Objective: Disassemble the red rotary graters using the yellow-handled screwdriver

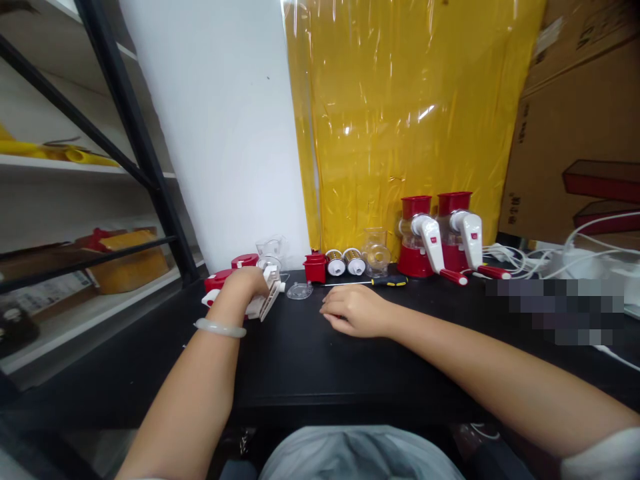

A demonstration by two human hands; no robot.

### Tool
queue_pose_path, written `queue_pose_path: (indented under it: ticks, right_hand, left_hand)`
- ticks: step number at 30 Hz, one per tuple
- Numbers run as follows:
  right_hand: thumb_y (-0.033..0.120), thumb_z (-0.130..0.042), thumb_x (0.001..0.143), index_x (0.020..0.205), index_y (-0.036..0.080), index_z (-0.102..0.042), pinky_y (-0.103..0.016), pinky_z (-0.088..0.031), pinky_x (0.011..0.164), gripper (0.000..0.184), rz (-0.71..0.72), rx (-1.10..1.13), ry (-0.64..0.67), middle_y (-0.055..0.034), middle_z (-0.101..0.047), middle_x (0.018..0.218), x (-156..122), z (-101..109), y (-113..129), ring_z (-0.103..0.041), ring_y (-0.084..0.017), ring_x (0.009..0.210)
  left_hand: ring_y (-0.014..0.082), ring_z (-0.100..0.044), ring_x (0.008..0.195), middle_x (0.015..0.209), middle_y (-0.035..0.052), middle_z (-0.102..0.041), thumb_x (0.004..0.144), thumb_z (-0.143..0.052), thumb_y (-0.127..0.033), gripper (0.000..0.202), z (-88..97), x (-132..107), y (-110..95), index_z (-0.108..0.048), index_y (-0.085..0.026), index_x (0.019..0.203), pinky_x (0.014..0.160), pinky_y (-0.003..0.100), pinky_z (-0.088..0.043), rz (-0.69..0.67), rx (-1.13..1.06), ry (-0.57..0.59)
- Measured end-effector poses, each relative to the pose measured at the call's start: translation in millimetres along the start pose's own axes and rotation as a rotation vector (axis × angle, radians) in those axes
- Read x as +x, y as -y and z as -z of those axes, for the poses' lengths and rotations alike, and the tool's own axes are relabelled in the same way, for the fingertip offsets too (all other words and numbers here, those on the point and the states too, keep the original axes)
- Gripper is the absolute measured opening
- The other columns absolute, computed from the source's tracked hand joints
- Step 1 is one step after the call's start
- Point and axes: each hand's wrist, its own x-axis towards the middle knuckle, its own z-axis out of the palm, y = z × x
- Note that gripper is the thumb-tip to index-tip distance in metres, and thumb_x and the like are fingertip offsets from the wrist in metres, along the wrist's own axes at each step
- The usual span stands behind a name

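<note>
My left hand is closed over a white plastic part with red pieces beside it, at the left of the black table. A pale bangle circles that wrist. My right hand rests on the table with its fingers curled under; whether anything is in them is hidden. Just beyond it lie a small clear lid and a screwdriver with a black and yellow handle.
Two assembled red-and-white hand-crank grinders stand at the back, with a clear cup, two metal drums and a red block. White cables lie right. Yellow film, cartons and a metal shelf surround the table.
</note>
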Motion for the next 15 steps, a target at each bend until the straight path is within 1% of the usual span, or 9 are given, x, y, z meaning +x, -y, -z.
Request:
queue_pose_path:
  ticks: [2,3,6,9,11,15]
  right_hand:
    - [0.023,-0.048,0.095,0.093,0.016,-0.072,-0.031,-0.049,0.084,0.025,0.002,-0.002,-0.003,-0.0098,-0.072,0.092,0.0,-0.4,-0.1,-0.064,-0.019,0.091]
    - [0.023,-0.048,0.095,0.093,0.016,-0.072,-0.031,-0.048,0.084,0.025,0.002,-0.003,-0.002,-0.0097,-0.072,0.092,0.0,-0.4,-0.1,-0.064,-0.019,0.091]
    - [0.023,-0.048,0.095,0.093,0.016,-0.072,-0.031,-0.048,0.084,0.025,0.003,-0.005,0.003,-0.0095,-0.072,0.092,-0.2,-0.2,-0.1,-0.064,-0.019,0.091]
    - [0.024,-0.048,0.095,0.093,0.017,-0.072,-0.031,-0.048,0.083,0.025,0.005,-0.008,0.007,-0.0097,-0.072,0.092,-0.5,0.2,-0.3,-0.064,-0.019,0.091]
    - [0.024,-0.048,0.095,0.093,0.016,-0.072,-0.031,-0.048,0.083,0.026,0.002,-0.011,0.01,-0.0097,-0.072,0.092,-0.5,0.5,-0.3,-0.064,-0.019,0.091]
    - [0.023,-0.047,0.095,0.093,0.016,-0.072,-0.031,-0.047,0.083,0.026,0.001,-0.009,0.019,-0.0098,-0.072,0.092,0.2,0.7,0.2,-0.064,-0.019,0.091]
  left_hand:
    - [0.0311,-0.072,0.076,0.086,0.018,-0.076,0.065,-0.072,-0.024,0.034,1.0,-2.6,-1.8,-0.075,-0.011,0.096,0.067,0.035,-0.057,0.02,-0.022,0.1]
    - [0.0305,-0.072,0.075,0.087,0.0179,-0.076,0.067,-0.071,-0.024,0.032,1.5,-4.0,-2.5,-0.075,-0.01,0.096,0.066,0.034,-0.057,0.029,-0.042,0.127]
    - [0.0284,-0.072,0.072,0.087,0.0153,-0.077,0.071,-0.069,-0.022,0.023,2.6,-7.7,-4.1,-0.076,-0.013,0.091,0.062,0.032,-0.057,0.038,-0.112,0.157]
    - [0.029,-0.072,0.074,0.084,0.014,-0.077,0.071,-0.07,-0.023,0.021,2.7,-8.3,-4.6,-0.077,-0.015,0.089,0.063,0.032,-0.057,0.018,-0.106,0.142]
    - [0.0307,-0.073,0.078,0.085,0.0157,-0.076,0.068,-0.073,-0.024,0.027,2.3,-6.2,-4.4,-0.077,-0.014,0.093,0.067,0.034,-0.057,0.007,-0.043,0.114]
    - [0.034,-0.072,0.086,0.093,0.0185,-0.076,0.063,-0.075,-0.026,0.043,1.3,0.0,-2.0,-0.075,-0.013,0.104,0.073,0.038,-0.058,0.004,0.061,0.063]
